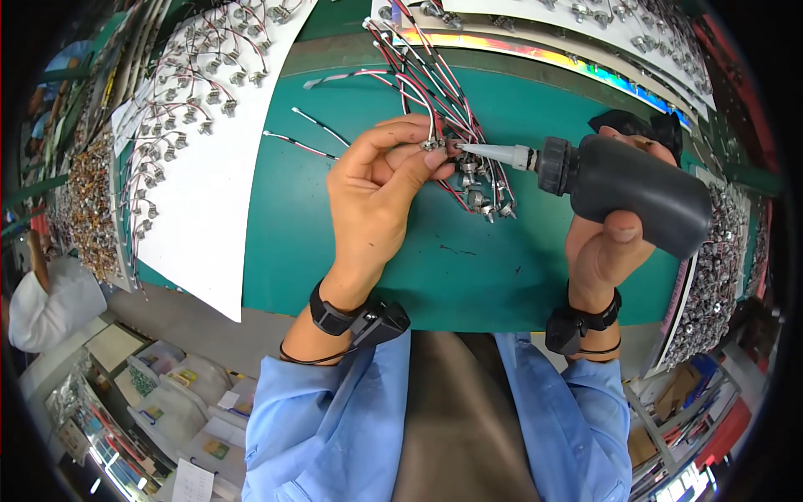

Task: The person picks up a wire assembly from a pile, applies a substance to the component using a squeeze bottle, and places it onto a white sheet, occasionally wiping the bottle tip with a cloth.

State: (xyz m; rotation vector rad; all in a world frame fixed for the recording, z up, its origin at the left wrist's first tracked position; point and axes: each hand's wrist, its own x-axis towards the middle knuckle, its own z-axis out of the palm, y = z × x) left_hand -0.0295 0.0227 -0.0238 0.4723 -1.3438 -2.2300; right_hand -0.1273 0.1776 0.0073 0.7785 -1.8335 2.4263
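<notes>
Between thumb and fingers, my left hand (376,180) pinches a small metal potentiometer (432,145) with red, white and black wires rising from it. My right hand (615,238) is wrapped round a black squeeze bottle (644,192), tilted so that its pale tapered nozzle (498,154) points left. The nozzle tip is at the potentiometer; whether it touches cannot be made out. Just beyond and below the tip lies a bunch of wired potentiometers (478,199) on the green mat (335,234), their wires (427,63) stretching away to the far side.
A white sheet (196,226) with rows of wired potentiometers covers the left side. More lie on white boards (577,25) at the far right. Many loose metal parts (711,293) fill a tray on the right. Another person's white sleeve (58,301) shows at far left.
</notes>
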